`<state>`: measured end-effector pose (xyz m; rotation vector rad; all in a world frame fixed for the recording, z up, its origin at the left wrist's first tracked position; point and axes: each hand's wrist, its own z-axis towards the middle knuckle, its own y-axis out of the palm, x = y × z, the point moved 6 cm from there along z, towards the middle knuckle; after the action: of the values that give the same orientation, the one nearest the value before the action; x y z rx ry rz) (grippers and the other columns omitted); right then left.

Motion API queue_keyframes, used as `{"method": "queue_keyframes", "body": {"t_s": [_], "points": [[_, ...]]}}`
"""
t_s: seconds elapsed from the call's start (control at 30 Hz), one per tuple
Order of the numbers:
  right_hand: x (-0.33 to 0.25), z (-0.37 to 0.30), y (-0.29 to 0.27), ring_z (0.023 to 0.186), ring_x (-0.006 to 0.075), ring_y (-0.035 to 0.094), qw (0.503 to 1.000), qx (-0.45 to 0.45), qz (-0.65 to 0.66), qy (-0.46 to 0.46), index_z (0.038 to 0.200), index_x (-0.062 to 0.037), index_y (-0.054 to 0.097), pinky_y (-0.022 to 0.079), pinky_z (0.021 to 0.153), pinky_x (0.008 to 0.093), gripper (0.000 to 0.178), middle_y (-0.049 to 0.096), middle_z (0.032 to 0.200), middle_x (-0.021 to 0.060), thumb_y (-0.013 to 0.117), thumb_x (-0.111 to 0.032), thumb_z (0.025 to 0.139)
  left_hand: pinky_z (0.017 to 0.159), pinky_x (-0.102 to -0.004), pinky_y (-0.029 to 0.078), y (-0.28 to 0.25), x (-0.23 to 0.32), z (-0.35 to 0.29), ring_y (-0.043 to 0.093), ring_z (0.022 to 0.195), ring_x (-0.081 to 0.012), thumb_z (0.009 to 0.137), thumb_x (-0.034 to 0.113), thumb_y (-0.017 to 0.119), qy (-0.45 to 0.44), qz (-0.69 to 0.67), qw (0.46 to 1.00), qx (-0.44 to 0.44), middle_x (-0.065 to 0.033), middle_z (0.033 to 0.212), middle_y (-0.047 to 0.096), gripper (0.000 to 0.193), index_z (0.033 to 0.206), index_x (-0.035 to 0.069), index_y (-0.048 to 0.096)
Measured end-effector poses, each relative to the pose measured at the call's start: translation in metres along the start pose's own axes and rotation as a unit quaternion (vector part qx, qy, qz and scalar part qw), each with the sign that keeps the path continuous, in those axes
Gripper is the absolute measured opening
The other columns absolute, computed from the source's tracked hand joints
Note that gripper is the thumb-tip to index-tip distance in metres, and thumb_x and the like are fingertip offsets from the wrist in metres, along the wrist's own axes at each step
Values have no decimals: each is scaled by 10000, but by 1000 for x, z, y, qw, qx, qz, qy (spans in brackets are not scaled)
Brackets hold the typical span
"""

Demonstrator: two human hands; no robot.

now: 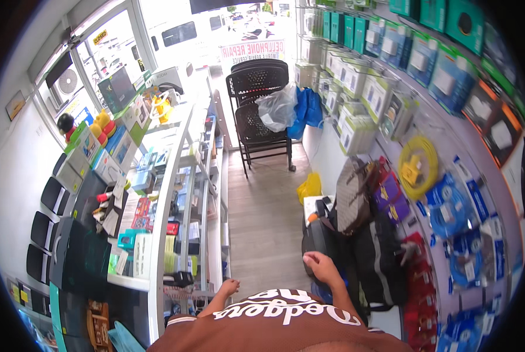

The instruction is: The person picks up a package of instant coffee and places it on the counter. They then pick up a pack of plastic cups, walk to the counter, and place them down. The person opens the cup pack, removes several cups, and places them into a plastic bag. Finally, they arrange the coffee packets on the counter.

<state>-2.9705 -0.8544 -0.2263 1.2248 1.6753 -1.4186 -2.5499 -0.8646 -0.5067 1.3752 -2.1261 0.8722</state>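
My left hand (229, 287) hangs low beside the glass display counter (183, 146), its fingers loosely bent and nothing seen in them. Further right, my right hand (322, 267) is held out at waist height with relaxed, slightly bent fingers, also without anything visible in it. Nearest to it are a black bag (324, 237) and a dark backpack with a grey stripe (376, 264), piled by the right wall. I cannot make out any contact between the hand and the bags.
A narrow wooden-floored aisle (259, 205) runs ahead to black folding chairs (256, 82) bearing a clear plastic bag (277, 108) and a blue bag (305, 111). A yellow bag (310, 186) lies by the right wall. Packaged accessories (356, 126) and a coiled yellow cable (419, 167) hang there.
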Motion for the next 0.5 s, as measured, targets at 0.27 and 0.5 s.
{"method": "queue_keyframes", "body": {"t_s": [0.27, 0.5], "points": [[-139, 245, -2, 1137, 245, 726, 992, -100, 44, -70, 1330, -7, 671, 556, 977, 351, 467, 763, 1210, 155, 711, -358, 1025, 795, -393, 584, -56, 40, 103, 718, 898, -235, 1068, 337, 591, -76, -176, 981, -1, -152, 1118, 731, 444, 1291, -43, 646], [-117, 441, 46, 1123, 235, 731, 992, -120, 41, -27, 1338, -38, 682, 563, 959, 356, 518, 771, 1186, 149, 743, -418, 989, 807, -515, 559, -118, 194, 277, 710, 924, -380, 995, 254, 560, 208, 444, 872, -16, -210, 1016, 736, 260, 1011, 48, 718]]}}
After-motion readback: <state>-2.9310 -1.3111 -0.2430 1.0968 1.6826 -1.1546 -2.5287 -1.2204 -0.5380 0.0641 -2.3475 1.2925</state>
